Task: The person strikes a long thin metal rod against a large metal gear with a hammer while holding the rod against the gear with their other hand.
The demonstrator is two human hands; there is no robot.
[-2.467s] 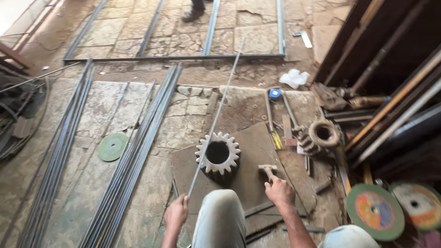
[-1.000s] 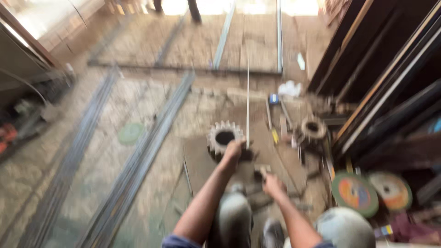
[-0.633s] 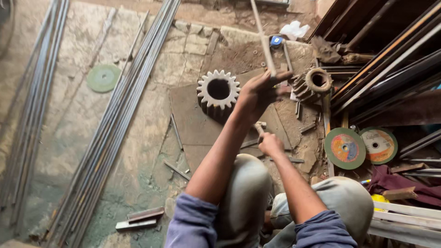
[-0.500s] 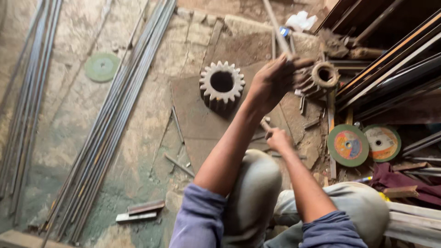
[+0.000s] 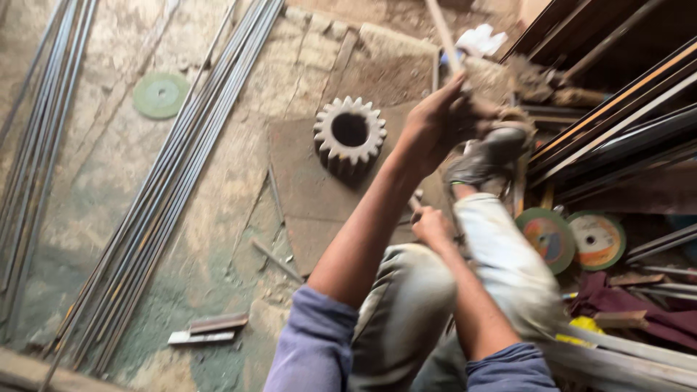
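My left hand [image 5: 435, 120] reaches forward and is closed around a thin steel rod [image 5: 443, 36] that runs away toward the top edge. My right hand [image 5: 432, 226] is lower, beside my raised knee, and is closed on a short tool handle of which only a stub shows. A toothed steel gear [image 5: 350, 134] stands on a rusty flat plate [image 5: 305, 189] just left of my left forearm. My shoe [image 5: 483, 156] is lifted right of the left hand. The picture is blurred by motion.
A long bundle of steel rods [image 5: 167, 189] crosses the stone floor, with more rods [image 5: 36, 109] at the far left. A green disc [image 5: 160, 94] lies between them. Two cutting discs [image 5: 549, 238] [image 5: 597, 239] and stacked bars [image 5: 617, 131] fill the right. Flat metal offcuts [image 5: 207, 330] lie near.
My left hand slid from the rod's near end up along it, past the gear. The view dropped and closed in. My leg and shoe rose on the right.
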